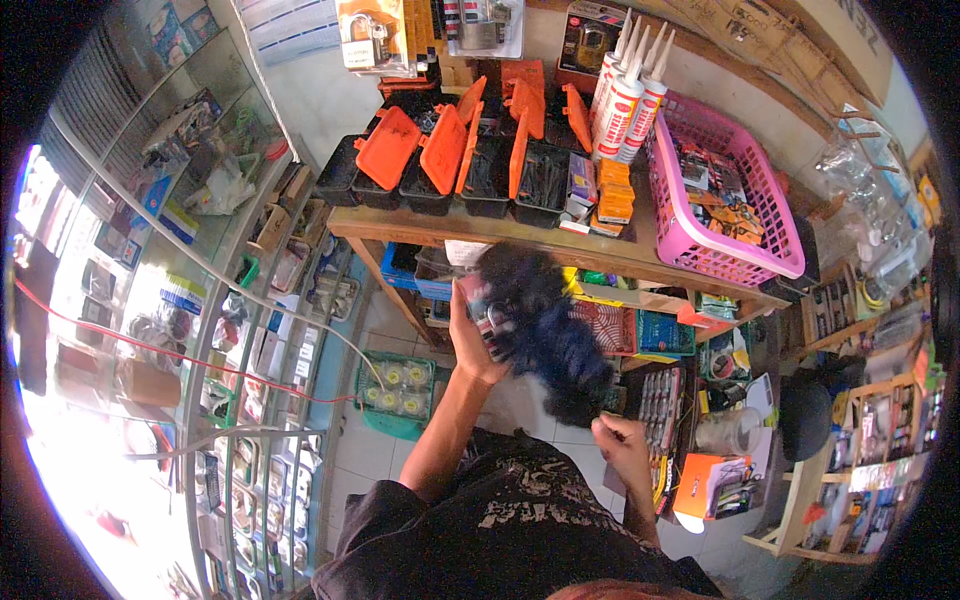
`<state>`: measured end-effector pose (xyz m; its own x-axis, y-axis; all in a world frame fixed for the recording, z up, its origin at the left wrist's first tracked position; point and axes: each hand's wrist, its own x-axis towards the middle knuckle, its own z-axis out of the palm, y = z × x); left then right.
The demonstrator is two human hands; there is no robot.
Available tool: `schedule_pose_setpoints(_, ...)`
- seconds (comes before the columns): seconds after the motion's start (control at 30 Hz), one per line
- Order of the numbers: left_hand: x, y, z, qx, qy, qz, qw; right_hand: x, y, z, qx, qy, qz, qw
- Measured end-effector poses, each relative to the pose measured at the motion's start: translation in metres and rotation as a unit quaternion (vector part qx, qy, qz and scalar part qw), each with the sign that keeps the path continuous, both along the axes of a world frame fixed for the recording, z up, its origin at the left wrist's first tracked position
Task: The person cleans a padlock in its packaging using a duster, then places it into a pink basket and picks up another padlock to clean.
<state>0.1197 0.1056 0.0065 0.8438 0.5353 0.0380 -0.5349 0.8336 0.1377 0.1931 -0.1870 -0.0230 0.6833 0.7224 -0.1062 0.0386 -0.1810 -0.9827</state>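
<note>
A carded padlock pack [491, 319] is in my left hand [474, 341], held upright in front of the wooden shelf unit. A fluffy dark blue and black duster [559, 337] lies across the right side of the pack, partly blurred. My right hand [621, 442] is closed at the duster's lower end; its handle is hidden in the fist. Behind them on the wooden shelf top [480, 230] stand black bins with raised orange lids [442, 148], small orange boxes [615, 191] and several silicone sealant tubes [621, 112].
A pink plastic basket [731, 259] of packaged goods stands at the shelf's right end. More padlock packs [375, 37] hang above. To the left is a glass display case [180, 247] with cables across it. A green basket [395, 386] sits on the floor; a clear jar [727, 431] is at right.
</note>
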Motion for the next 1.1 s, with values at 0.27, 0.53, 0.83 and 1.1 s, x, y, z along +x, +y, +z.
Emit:
schedule_pose_setpoints(0.27,-0.004,0.0,-0.002,-0.004,0.034,-0.024,0.999,0.003,0.0,0.008,-0.036,-0.05,0.036,0.997)
schedule_pose_setpoints(0.53,-0.009,0.001,-0.003,0.023,0.039,-0.005,0.999,0.006,-0.006,0.005,-0.059,-0.06,0.043,0.996)
schedule_pose_setpoints(0.83,-0.015,0.009,-0.011,0.045,-0.011,-0.038,0.998,0.0,-0.002,0.016,-0.079,-0.025,0.064,0.995)
schedule_pose_setpoints(1.1,-0.024,0.01,0.004,0.028,-0.123,-0.036,0.991,-0.008,0.003,0.007,-0.078,-0.016,0.058,0.995)
